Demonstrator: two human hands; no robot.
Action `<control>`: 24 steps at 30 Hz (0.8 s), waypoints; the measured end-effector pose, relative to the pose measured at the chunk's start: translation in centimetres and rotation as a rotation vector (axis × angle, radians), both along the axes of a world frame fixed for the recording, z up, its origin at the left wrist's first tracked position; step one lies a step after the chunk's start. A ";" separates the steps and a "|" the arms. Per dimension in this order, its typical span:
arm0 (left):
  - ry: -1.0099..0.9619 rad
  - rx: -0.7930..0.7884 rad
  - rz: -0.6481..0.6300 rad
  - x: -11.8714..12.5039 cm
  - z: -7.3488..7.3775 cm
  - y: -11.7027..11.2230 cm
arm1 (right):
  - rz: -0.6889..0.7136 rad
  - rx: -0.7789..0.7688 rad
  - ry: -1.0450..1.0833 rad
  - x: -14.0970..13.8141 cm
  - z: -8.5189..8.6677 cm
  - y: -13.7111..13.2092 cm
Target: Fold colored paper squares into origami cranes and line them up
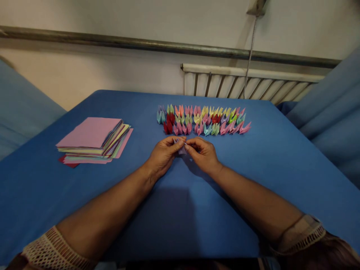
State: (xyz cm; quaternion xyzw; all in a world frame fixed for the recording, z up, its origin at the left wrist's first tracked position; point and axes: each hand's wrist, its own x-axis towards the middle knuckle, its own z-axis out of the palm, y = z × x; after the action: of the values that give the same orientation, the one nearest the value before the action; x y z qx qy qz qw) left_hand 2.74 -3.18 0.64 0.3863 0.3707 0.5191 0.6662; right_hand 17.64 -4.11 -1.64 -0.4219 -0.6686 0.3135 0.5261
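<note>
A small folded lilac paper crane (182,150) is held between my two hands, above the middle of the table. My left hand (165,153) is closed on its left side, thumb pressed over the paper. On the other side, my right hand (204,153) pinches the paper between thumb and forefinger. Fingers cover much of the crane, so its exact folds are hard to make out. Just beyond my hands stand rows of finished paper cranes (198,128) in pink, red, yellow, green and blue.
A thick stack of coloured paper sheets (90,133), pink on top, lies at the left of the blue-covered table (157,225). Behind are a wall pipe (140,44), a radiator (219,70) and a hanging cord (251,48). Blue curtains (334,108) flank the table.
</note>
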 end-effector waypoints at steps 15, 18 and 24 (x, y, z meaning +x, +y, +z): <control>0.111 0.077 0.019 -0.2 -0.1 0.1 | -0.085 0.123 -0.121 0.5 0.9 -0.3; 0.150 0.118 0.086 -0.3 -0.4 0.3 | -0.127 0.005 -0.011 0.1 0.7 -0.2; 0.240 0.199 0.151 -0.5 -0.4 0.4 | 0.044 -0.283 0.345 -0.6 0.2 0.5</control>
State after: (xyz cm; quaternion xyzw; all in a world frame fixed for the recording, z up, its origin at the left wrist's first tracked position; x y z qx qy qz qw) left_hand 2.23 -2.80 0.21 0.4804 0.4224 0.5520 0.5348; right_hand 17.01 -3.65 -1.46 -0.4171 -0.5271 0.4831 0.5611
